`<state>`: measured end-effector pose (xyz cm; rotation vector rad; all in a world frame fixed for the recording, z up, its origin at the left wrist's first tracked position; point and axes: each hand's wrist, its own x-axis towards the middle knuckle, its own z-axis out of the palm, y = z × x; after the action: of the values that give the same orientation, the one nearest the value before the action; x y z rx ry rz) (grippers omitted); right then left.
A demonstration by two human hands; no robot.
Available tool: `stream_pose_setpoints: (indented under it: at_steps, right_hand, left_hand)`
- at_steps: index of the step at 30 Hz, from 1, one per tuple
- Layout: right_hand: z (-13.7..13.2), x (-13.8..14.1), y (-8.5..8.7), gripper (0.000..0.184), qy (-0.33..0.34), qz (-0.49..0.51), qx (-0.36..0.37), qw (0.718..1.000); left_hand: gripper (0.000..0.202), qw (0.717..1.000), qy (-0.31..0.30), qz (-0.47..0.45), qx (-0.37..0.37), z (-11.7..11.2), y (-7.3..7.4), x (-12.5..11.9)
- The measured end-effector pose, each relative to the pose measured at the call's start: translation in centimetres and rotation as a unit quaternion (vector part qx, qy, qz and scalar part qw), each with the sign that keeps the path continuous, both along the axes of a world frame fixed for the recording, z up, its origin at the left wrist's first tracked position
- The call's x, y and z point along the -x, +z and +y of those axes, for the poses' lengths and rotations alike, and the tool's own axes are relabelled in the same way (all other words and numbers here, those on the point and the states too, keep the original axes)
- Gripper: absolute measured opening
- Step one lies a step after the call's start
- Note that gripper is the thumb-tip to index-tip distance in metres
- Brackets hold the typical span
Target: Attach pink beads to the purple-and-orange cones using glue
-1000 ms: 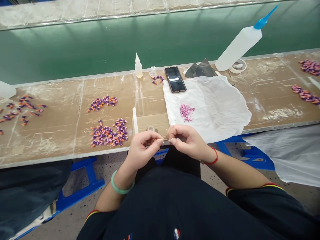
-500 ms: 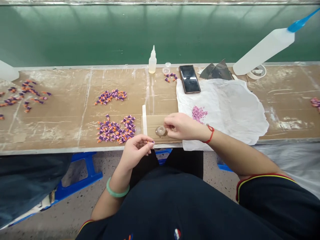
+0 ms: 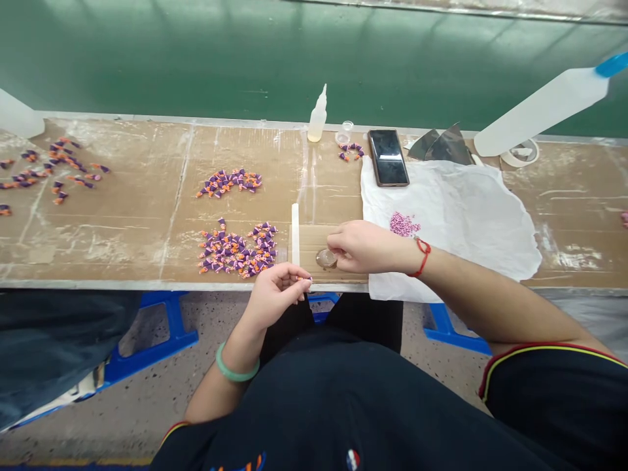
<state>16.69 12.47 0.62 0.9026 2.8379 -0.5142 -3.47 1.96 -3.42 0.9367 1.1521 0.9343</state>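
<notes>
My left hand (image 3: 277,293) is closed in a pinch at the table's front edge, holding a small purple, pink and orange figurine (image 3: 304,279) that its fingers mostly cover. My right hand (image 3: 353,247) is also closed, thumb and fingertips together just over the right side of a small clear dish (image 3: 326,259). Whatever those fingertips hold is hidden or too small to name. Beneath the dish lies a piece of cardboard (image 3: 314,235), with a white strip (image 3: 295,229) along its left side. Tiny pink beads (image 3: 404,224) lie on a white cloth (image 3: 456,216) beyond my right wrist.
Many similar figurines (image 3: 238,252) are heaped left of the cardboard, with another group (image 3: 229,182) behind. At the back stand a dropper bottle (image 3: 318,118), a phone (image 3: 388,158), a roll of tape (image 3: 521,154) and a large leaning white bottle (image 3: 544,111). A blue stool (image 3: 171,320) is below.
The view has shifted, so the table's things appear farther right. My right hand stays by the dish, and my left hand keeps its pinch on the figurine.
</notes>
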Motion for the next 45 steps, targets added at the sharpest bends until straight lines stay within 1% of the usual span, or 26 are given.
stream_pose_setpoints:
  at_steps: [2, 5, 7, 8, 9, 10, 12, 13, 14, 15, 17, 22, 24, 29, 35, 39, 45]
  right_hand:
    - [0.1, -0.2, 0.3, 0.030, -0.005, 0.023, 0.010, 1.000]
    - [-0.1, -0.7, 1.0, 0.029, -0.027, 0.085, 0.039, 0.995]
    - [-0.6, -1.0, 1.6, 0.025, -0.054, 0.138, 0.073, 0.986]
    - [-1.1, -1.1, 1.8, 0.022, -0.072, 0.169, 0.105, 0.977]
    - [-1.6, -1.2, 2.1, 0.019, -0.091, 0.203, 0.152, 0.963]
    - [-2.2, -1.2, 2.3, 0.016, -0.111, 0.240, 0.210, 0.941]
    - [-3.5, -1.2, 2.7, 0.012, -0.147, 0.303, 0.327, 0.883]
    - [-4.2, -1.1, 2.9, 0.013, -0.161, 0.326, 0.369, 0.856]
    - [-4.8, -1.1, 3.1, 0.014, -0.170, 0.341, 0.393, 0.837]
    - [-5.3, -1.1, 3.3, 0.015, -0.176, 0.351, 0.402, 0.827]
    - [-6.2, -1.2, 3.7, 0.015, -0.178, 0.358, 0.391, 0.829]
    - [-7.1, -1.7, 4.6, 0.012, -0.155, 0.357, 0.321, 0.863]
    - [-7.3, -1.8, 4.8, 0.012, -0.148, 0.359, 0.300, 0.872]
    - [-7.7, -2.0, 5.2, 0.013, -0.139, 0.366, 0.277, 0.878]
    - [-8.2, -2.1, 5.3, 0.014, -0.138, 0.373, 0.253, 0.882]
    - [-8.3, -2.1, 5.4, 0.013, -0.136, 0.374, 0.243, 0.885]
    - [-8.4, -2.1, 5.8, 0.014, -0.126, 0.365, 0.229, 0.894]
  left_hand:
    - [0.027, 1.000, 0.005, -0.007, -0.001, -0.1, 0.0, 0.0]
    - [0.030, 0.999, 0.032, -0.030, -0.008, -0.2, 0.1, -0.3]
    - [0.033, 0.997, 0.053, -0.056, -0.023, -0.2, 0.3, -0.6]
    - [0.034, 0.995, 0.059, -0.071, -0.033, -0.3, 0.6, -0.8]
    - [0.035, 0.993, 0.062, -0.087, -0.044, -0.3, 0.8, -1.1]
    - [0.036, 0.991, 0.060, -0.101, -0.055, -0.4, 1.1, -1.3]
    - [0.035, 0.988, 0.056, -0.120, -0.074, -0.6, 1.8, -1.8]
    - [0.034, 0.987, 0.055, -0.124, -0.082, -0.8, 2.2, -2.0]
    - [0.032, 0.986, 0.055, -0.126, -0.089, -0.9, 2.5, -2.2]
    - [0.031, 0.986, 0.057, -0.127, -0.097, -1.1, 2.8, -2.3]
    - [0.029, 0.984, 0.062, -0.126, -0.113, -1.4, 3.3, -2.6]
    - [0.022, 0.980, 0.067, -0.122, -0.141, -2.1, 3.9, -3.0]
    - [0.019, 0.978, 0.065, -0.127, -0.152, -2.2, 4.1, -3.1]
    - [0.016, 0.975, 0.058, -0.133, -0.171, -2.4, 4.4, -3.3]
    - [0.018, 0.977, 0.052, -0.126, -0.163, -2.8, 4.6, -3.3]
    - [0.017, 0.975, 0.048, -0.134, -0.170, -2.9, 4.6, -3.4]
    - [0.011, 0.970, 0.038, -0.145, -0.192, -2.9, 4.7, -3.4]
